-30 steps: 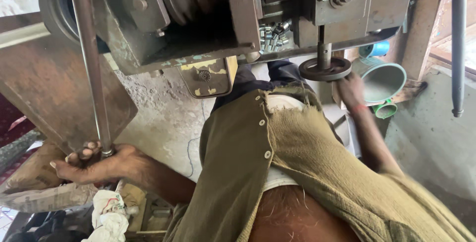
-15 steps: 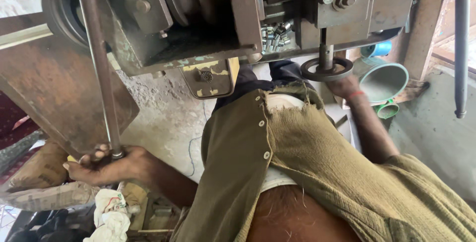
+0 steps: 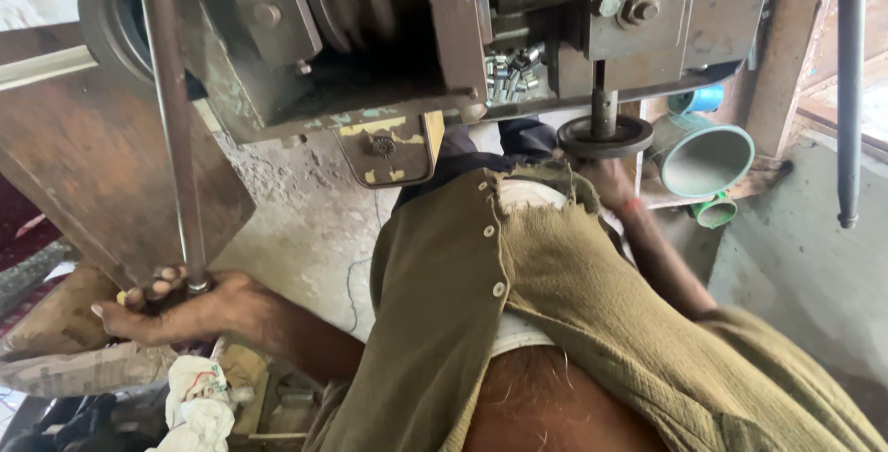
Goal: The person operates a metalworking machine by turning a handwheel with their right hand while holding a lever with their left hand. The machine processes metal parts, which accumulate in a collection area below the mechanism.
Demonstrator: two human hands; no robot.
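Note:
My left hand point(image 3: 176, 309) grips the lower end of a long, rusty metal lever bar point(image 3: 171, 119) that slants up to a heavy grey machine point(image 3: 416, 36). My right hand point(image 3: 606, 179) reaches up under the machine, just beneath a dark round metal disc point(image 3: 606, 136) on a short vertical shaft; my olive shirt point(image 3: 518, 304) partly hides it. Whether its fingers touch the disc I cannot tell. Several small shiny metal parts point(image 3: 511, 73) lie in a recess of the machine above.
A rusty metal plate point(image 3: 92, 165) leans at the left. A pale green funnel-shaped plastic tub point(image 3: 708, 160) and a blue cup point(image 3: 698, 99) sit at the right. A dark vertical rod point(image 3: 849, 91) hangs at the far right. A white rag point(image 3: 199, 406) lies below my left hand.
My left hand has pulled the lever bar's lower end rightward and slightly down. The right hand has stayed under the disc.

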